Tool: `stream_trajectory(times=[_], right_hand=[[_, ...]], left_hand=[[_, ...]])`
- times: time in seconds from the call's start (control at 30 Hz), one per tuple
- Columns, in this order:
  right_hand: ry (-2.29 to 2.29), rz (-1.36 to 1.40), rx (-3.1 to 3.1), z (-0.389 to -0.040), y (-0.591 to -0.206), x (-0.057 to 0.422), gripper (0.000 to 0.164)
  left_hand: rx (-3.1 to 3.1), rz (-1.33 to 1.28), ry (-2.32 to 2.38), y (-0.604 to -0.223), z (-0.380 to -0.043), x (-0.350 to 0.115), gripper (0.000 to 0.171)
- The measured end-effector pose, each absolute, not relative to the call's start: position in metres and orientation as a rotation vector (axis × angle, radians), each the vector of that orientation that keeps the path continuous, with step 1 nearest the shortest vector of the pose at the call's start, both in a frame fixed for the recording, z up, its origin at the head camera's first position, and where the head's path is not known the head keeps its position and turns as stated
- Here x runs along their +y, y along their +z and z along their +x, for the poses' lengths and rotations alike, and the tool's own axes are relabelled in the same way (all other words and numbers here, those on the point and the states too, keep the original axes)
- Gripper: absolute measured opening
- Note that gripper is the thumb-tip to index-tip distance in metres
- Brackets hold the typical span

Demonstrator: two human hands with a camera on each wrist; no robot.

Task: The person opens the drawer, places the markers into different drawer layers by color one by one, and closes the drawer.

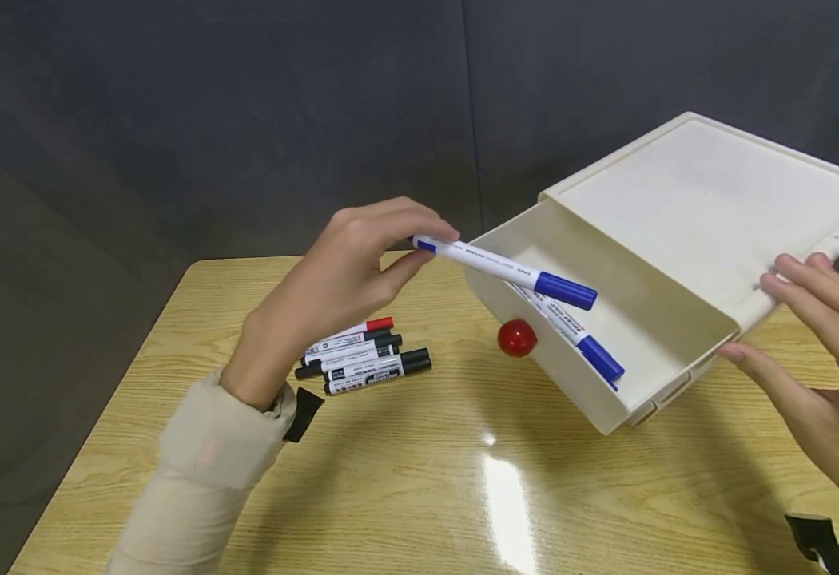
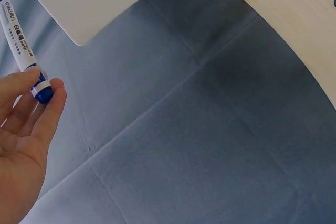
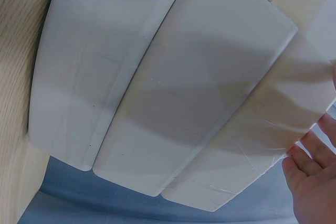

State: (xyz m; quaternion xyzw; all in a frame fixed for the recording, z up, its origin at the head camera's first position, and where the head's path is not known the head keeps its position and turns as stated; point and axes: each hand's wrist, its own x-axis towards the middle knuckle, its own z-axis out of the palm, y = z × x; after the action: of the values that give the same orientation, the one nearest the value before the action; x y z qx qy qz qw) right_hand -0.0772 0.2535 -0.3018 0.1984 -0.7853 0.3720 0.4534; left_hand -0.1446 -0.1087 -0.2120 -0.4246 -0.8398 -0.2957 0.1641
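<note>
My left hand pinches a blue whiteboard marker by its rear end, between thumb and fingers. The marker slants with its blue cap down to the right, above the pulled-out drawer of a white drawer unit. Inside that drawer, along its front wall, lies at least one more blue-capped marker, partly hidden. My right hand rests its fingertips on the unit's near right edge, fingers spread. In the left wrist view the held marker points up and left.
A round red knob sits on the drawer's outer front. Several black-capped markers and a red-capped marker lie grouped on the wooden table, left of the drawer. Behind the table hangs a dark grey cloth.
</note>
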Motion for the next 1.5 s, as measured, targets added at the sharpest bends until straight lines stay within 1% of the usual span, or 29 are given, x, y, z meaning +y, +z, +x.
stream_trajectory(times=[0.57, 1.3, 1.5], right_hand=[[0.879, 0.484, -1.969, -0.076, -0.302, 0.255, 0.081], [0.872, 0.478, -1.977, -0.076, -0.303, 0.257, 0.082], [0.87, 0.478, -1.99, -0.075, -0.303, 0.257, 0.082]], left_hand=[[-2.517, -1.258, -0.839, -0.2, -0.151, -0.081, 0.025], [-2.707, -1.321, -0.663, -0.202, -0.159, -0.048, 0.032], [-2.756, -1.312, -0.619, -0.204, -0.161, -0.042, 0.031]])
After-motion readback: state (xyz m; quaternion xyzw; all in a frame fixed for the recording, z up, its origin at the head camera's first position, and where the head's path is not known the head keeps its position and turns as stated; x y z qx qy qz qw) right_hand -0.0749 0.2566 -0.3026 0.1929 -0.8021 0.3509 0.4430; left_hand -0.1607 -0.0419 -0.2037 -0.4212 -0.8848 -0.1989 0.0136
